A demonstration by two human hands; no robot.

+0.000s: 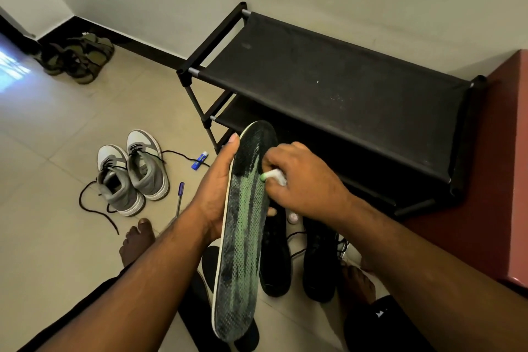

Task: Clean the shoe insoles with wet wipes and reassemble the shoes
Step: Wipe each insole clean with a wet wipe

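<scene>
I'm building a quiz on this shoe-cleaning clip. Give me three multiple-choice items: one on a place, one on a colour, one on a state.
1. Where do the grey and white sneakers stand?
A. on the rack's top shelf
B. on the floor, left of the rack
C. on the red surface

2. What colour shows through the held insole?
A. green
B. orange
C. yellow

3. What is the right hand doing?
A. hanging free
B. tying a lace
C. pressing a wipe to the insole

Answers: B, they sit on tile left of the black shoe rack; A, green streaks show; C, the wad meets the insole while the left hand holds it.

Green-and-black mesh-patterned insole [243, 226], grey-and-white sneakers [133, 170], black shoe rack [328, 77].
</scene>
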